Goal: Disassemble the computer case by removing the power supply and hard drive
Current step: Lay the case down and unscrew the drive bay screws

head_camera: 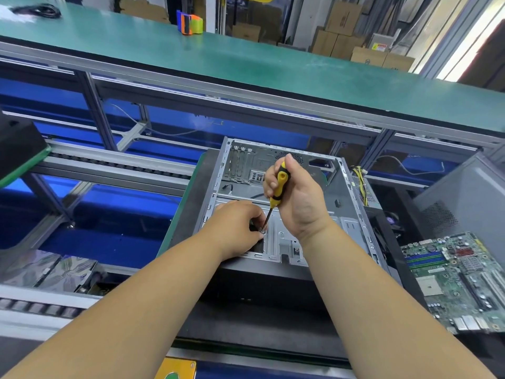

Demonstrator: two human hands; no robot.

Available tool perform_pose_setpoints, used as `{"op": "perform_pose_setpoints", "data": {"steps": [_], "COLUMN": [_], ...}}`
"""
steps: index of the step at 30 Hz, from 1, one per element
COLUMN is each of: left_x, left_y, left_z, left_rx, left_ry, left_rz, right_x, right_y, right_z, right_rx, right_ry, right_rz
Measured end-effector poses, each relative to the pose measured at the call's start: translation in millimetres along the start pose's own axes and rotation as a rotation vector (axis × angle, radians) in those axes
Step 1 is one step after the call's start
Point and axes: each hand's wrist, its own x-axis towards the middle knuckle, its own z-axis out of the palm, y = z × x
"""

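An open grey computer case (352, 214) lies on its side in front of me, its inside mostly bare metal. My right hand (297, 198) is shut on a yellow and black screwdriver (280, 187), held upright with its tip on a screw (263, 231) in the drive bay at the case's near end. My left hand (236, 228) rests on the bay with its fingertips pinched around the screw and the tip. The drive beneath that hand is hidden. A power supply (367, 187) with yellow and black wires sits outside the case's right wall.
A green motherboard (459, 280) lies to the right of the case, with a grey side panel (470, 198) behind it. Silver antistatic bags (54, 272) lie at lower left. A green conveyor belt (246, 58) runs across the back, with an orange and blue tape dispenser (190, 23) on it.
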Motion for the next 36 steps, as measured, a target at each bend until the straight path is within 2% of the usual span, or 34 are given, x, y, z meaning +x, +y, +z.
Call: {"op": "perform_pose_setpoints", "data": {"steps": [12,20,25,36], "left_x": [-1.0,-1.8,-0.9,-1.1], "left_y": [0.2,-0.3,-0.2,0.0], "left_z": [-1.4,-0.9,-0.1,-1.0], "left_rx": [-0.009,0.025,0.024,0.009], "left_ry": [-0.009,0.002,-0.001,-0.001], "left_rz": [-0.015,-0.015,-0.013,-0.017], "right_x": [-2.8,-2.5,-4.5,-1.3], "right_y": [-4.3,3.5,6.2,-5.5], "right_z": [3.1,8.6,3.4,4.5], "right_rx": [-0.061,0.006,-0.080,-0.048], "right_ry": [-0.012,0.017,0.017,0.012], "right_rz": [0.107,0.053,0.007,0.104]}}
